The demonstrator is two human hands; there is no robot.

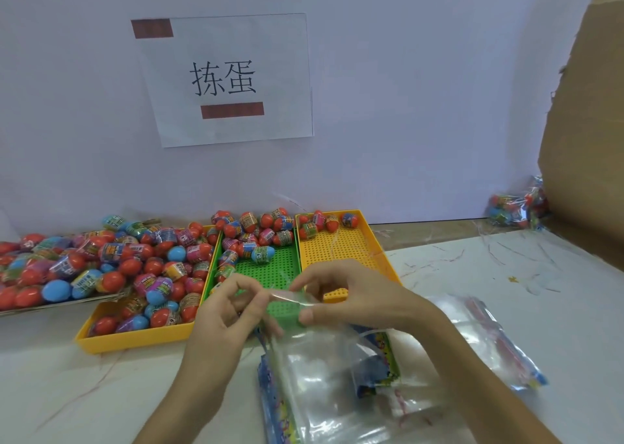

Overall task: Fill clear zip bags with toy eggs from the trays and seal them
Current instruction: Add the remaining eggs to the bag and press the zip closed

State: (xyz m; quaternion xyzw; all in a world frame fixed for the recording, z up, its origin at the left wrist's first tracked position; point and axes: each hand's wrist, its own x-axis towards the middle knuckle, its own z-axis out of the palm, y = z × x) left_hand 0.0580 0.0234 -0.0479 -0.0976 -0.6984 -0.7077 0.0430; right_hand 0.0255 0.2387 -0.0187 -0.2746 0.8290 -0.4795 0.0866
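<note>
Left hand [233, 312] and right hand [354, 298]: thumb and fingertips of each pinch the top edge of a clear bag [304, 349], stretched between them; remaining fingers loosely curled. The bag hangs from this grip above the near edge of the green tray [270, 268], its lower part lying on a stack [270, 393] of flat bags with printed inserts at the near centre. More flat bags [489, 335] lie just right of the right forearm.

Green tray: eggs [250, 237] heaped at its far end only. Left yellow tray [135, 339]: filled with eggs, with a further heap beyond it at far left. Right yellow tray [347, 248]: a few eggs along its far edge.

Table [506, 275]: white. Filled bags [516, 207] rest at far right against a cardboard box [591, 140]. A paper sign [226, 79] is fixed to the wall.
</note>
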